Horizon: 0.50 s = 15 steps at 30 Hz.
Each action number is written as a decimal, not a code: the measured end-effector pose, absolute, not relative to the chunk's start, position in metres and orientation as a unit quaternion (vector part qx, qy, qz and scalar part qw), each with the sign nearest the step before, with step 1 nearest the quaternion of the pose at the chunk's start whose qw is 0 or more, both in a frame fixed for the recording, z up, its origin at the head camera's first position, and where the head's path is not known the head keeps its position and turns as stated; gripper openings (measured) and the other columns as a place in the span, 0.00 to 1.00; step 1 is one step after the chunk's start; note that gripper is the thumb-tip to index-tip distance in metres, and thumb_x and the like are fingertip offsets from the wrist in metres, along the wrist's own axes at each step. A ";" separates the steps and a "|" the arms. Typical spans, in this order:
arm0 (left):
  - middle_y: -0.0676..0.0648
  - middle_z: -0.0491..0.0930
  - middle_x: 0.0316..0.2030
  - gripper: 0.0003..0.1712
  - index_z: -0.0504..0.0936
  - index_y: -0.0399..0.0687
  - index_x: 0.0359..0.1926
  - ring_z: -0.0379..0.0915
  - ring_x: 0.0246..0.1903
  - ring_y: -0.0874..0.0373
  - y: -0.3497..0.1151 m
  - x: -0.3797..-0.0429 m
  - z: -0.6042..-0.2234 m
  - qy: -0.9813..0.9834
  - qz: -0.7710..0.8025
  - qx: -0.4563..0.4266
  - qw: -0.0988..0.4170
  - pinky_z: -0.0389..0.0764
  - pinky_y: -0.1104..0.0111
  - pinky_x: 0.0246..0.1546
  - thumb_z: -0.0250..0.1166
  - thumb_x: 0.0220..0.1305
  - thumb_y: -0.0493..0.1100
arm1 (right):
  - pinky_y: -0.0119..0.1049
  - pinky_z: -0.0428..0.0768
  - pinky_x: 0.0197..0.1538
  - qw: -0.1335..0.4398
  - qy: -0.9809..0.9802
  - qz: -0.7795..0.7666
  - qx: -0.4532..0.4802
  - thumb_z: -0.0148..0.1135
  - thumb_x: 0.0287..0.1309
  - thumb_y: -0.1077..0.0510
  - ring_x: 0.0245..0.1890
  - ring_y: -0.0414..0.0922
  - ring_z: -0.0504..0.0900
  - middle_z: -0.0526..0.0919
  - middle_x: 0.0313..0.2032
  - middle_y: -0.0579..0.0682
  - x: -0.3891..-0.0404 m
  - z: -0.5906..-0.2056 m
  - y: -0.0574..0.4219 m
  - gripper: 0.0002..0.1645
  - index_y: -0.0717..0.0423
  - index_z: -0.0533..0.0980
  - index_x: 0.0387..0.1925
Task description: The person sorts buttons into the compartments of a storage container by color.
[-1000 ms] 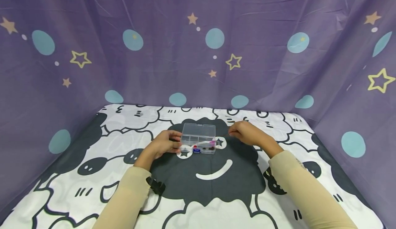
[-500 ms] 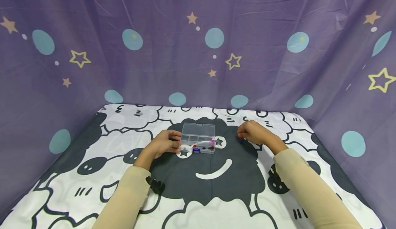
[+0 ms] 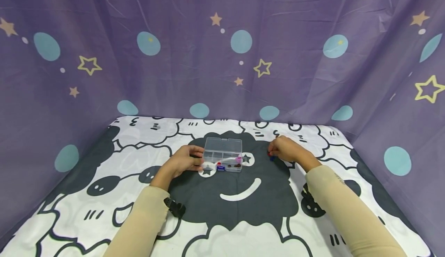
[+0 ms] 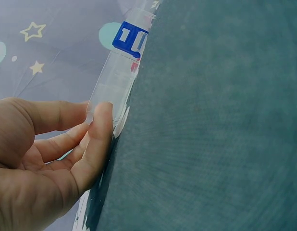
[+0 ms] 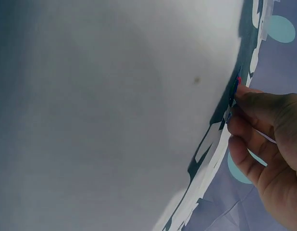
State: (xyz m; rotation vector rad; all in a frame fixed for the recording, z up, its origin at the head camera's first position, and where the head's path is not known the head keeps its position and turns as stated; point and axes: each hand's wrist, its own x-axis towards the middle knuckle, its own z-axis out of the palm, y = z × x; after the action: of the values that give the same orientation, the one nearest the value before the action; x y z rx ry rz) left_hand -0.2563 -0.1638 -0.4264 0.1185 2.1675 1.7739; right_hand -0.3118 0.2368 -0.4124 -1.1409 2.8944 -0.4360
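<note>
A clear plastic compartment box (image 3: 222,154) stands on the cloth with its lid raised at the back and a blue latch (image 4: 130,39) on its front. Small red, pink and dark pieces show inside its front and right part; they are too small to name. My left hand (image 3: 184,159) grips the box's left end between thumb and fingers. To the right of the box, my right hand (image 3: 286,149) is low over the cloth, thumb and fingertips pinched at a small red and blue piece (image 3: 271,156). The fingers hide most of that piece.
A white cloth with dark sheep drawings (image 3: 236,210) covers the table. Purple curtain (image 3: 222,87) with stars and blue spots hangs behind and along both sides. A black strap device (image 3: 175,208) sits on the left sleeve.
My right hand has moved right, away from the box, and the red and blue piece has come into view under its fingertips. My left hand and the box have stayed put.
</note>
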 end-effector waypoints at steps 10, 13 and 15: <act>0.33 0.71 0.58 0.28 0.72 0.33 0.67 0.81 0.45 0.48 -0.164 -0.255 -0.424 0.767 0.618 0.034 0.168 0.90 0.60 0.43 0.63 0.67 0.24 | 0.37 0.82 0.34 0.014 0.922 -0.144 -0.358 0.72 0.58 0.68 0.28 0.37 0.78 0.85 0.27 0.43 -0.312 -0.412 0.236 0.05 0.57 0.85 0.29; 0.33 0.71 0.58 0.28 0.72 0.33 0.68 0.81 0.45 0.48 -0.163 -0.255 -0.423 0.768 0.617 0.038 0.167 0.90 0.60 0.43 0.63 0.68 0.24 | 0.36 0.82 0.33 0.016 0.922 -0.148 -0.357 0.72 0.57 0.68 0.27 0.37 0.78 0.84 0.26 0.43 -0.311 -0.412 0.236 0.05 0.57 0.85 0.30; 0.33 0.71 0.58 0.28 0.72 0.33 0.67 0.81 0.45 0.48 -0.163 -0.254 -0.422 0.768 0.617 0.036 0.167 0.90 0.60 0.43 0.63 0.67 0.24 | 0.36 0.82 0.33 0.017 0.923 -0.151 -0.353 0.71 0.57 0.69 0.27 0.37 0.78 0.84 0.26 0.43 -0.311 -0.411 0.236 0.05 0.57 0.85 0.29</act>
State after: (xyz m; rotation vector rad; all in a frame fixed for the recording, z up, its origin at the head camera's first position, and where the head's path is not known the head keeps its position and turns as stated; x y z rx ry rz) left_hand -0.2544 -0.1631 -0.4225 0.1016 2.1863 1.7563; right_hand -0.3106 0.2358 -0.4115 -1.0970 2.8685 -0.4697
